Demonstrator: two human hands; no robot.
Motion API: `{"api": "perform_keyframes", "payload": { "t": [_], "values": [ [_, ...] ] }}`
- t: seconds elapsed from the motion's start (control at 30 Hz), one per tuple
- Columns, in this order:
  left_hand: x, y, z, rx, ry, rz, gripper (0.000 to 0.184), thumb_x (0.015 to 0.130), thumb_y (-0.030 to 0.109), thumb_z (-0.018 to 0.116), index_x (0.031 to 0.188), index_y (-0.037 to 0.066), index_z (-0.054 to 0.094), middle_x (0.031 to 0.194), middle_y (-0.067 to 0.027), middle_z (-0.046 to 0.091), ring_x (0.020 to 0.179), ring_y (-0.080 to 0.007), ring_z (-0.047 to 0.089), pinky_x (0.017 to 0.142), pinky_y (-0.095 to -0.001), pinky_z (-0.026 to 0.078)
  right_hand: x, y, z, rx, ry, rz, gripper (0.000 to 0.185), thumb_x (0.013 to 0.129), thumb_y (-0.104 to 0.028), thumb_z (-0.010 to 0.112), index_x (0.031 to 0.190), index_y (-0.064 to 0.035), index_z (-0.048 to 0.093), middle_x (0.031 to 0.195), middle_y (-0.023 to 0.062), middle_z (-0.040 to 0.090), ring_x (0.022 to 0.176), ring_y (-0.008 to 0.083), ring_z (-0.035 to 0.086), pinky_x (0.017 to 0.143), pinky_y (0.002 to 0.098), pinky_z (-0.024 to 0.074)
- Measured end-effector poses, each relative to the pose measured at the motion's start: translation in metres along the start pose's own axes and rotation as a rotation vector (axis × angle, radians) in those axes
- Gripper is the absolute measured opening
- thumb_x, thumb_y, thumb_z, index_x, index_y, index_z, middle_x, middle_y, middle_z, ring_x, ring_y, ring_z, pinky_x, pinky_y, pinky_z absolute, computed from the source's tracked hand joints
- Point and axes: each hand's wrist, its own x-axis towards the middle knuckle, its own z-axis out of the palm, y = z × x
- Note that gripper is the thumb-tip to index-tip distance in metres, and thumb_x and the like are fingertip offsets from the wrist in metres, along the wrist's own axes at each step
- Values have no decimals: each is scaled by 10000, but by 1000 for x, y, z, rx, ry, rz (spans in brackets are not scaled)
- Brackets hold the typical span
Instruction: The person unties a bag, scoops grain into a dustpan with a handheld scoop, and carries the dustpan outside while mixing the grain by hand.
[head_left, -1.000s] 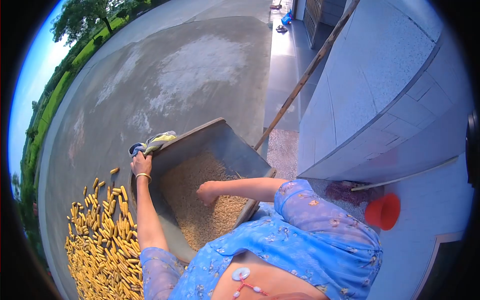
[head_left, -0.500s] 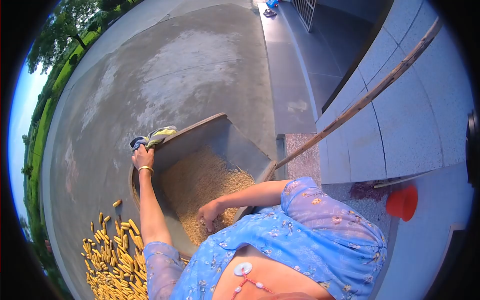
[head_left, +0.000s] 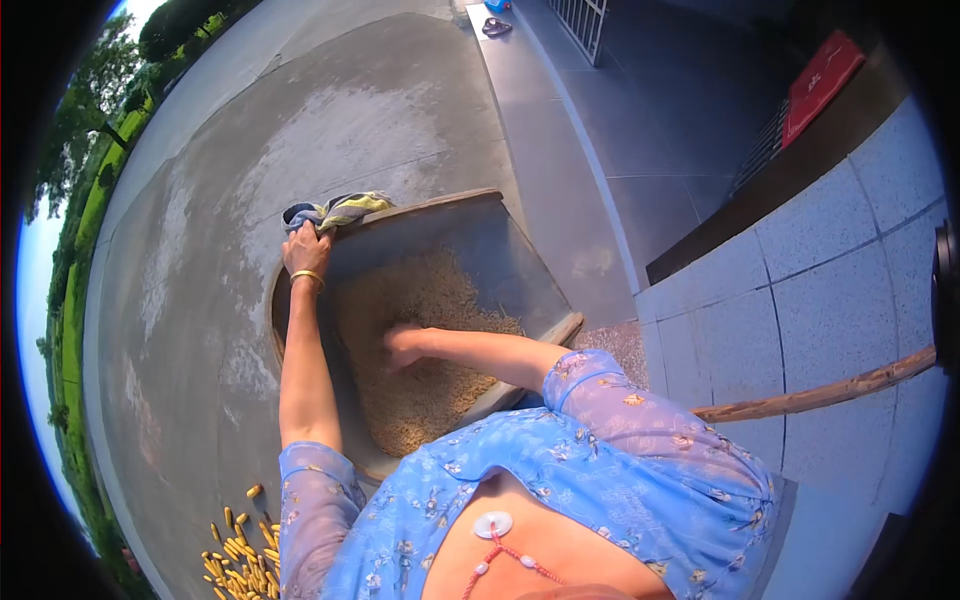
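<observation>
A large grey container [head_left: 470, 232] with a worn rim stands tilted before me, part filled with loose tan grain [head_left: 420, 415]. My left hand [head_left: 306, 250] is closed over its far left rim, against a bunched grey and yellow cloth [head_left: 350, 208] that lies on the edge. Inside the container, my right hand [head_left: 404, 347] reaches down at the grain. Its fingers are blurred and partly hidden, so I cannot tell whether it holds any.
Corn cobs [head_left: 240, 565] lie on the concrete [head_left: 190, 350] at lower left. To the right are a tiled wall [head_left: 830, 280] and a wooden pole [head_left: 820, 390]. A step [head_left: 540, 130] runs along the doorway, with dark footwear [head_left: 495, 27] at its far end.
My right hand has moved from the near grain farther into the container. My left hand stays on the rim. The view has shifted; the pole appears lower and the red bucket is out of sight.
</observation>
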Motion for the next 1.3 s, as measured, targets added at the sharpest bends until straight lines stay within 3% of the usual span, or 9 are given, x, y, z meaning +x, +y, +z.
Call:
{"api": "perform_keyframes", "payload": {
  "t": [0.4,0.47,0.57,0.67,0.8,0.9,1.0,1.13,1.3],
  "values": [
    [373,291,146,-113,-59,340,367,760,438,541,852,82,538,878,-106,613,890,-263,540,760,-388,367,-30,238,-261,521,-280,98,951,540,-170,761,1351,-71,275,1384,161,274,1268,291,278,964,411,340],
    [411,352,162,-125,-98,415,370,757,446,539,853,89,537,878,-97,613,902,-254,538,760,-382,366,-54,274,-295,624,-114,238,795,557,-107,743,1277,-67,409,1269,152,442,1160,274,428,887,390,408],
    [463,429,173,-107,-129,482,383,758,459,535,863,91,536,870,-101,605,919,-254,537,771,-390,364,-83,317,-362,1033,152,-12,363,601,-124,720,933,-20,617,838,73,635,772,182,590,696,332,474],
    [508,514,189,-125,-157,551,400,752,475,538,868,92,535,879,-106,602,928,-253,536,776,-392,364,-120,373,-444,815,528,226,378,694,-214,684,1003,-18,589,859,97,628,768,193,588,679,316,475],
    [545,611,218,-151,-171,632,403,741,474,550,874,94,532,887,-108,599,935,-247,530,779,-389,363,-137,495,-492,177,757,157,449,721,-250,634,1059,26,529,933,191,597,877,320,576,748,389,462],
    [589,696,247,-170,-142,671,398,735,466,553,864,91,530,865,-97,596,929,-256,528,788,-392,357,-175,570,-533,328,483,427,481,692,-242,656,1049,56,533,963,227,593,917,346,568,788,406,451],
    [624,782,244,-198,-211,661,402,722,485,560,847,104,534,862,-89,599,913,-240,527,777,-382,355,-205,640,-540,258,419,307,624,576,-374,724,1014,45,579,948,189,619,890,305,593,771,388,469],
    [669,865,210,-208,-165,703,391,727,466,560,846,95,535,857,-87,600,900,-242,530,773,-384,353,-268,619,-606,358,242,152,849,575,-377,721,1253,18,398,1247,226,441,1154,328,431,968,378,341],
    [731,975,135,-209,-41,803,357,729,427,571,834,87,540,823,-105,602,871,-255,541,756,-392,360,-334,607,-709,629,193,127,738,590,-298,708,1219,-6,459,1197,194,493,1092,272,480,898,351,395]
  ]
}}
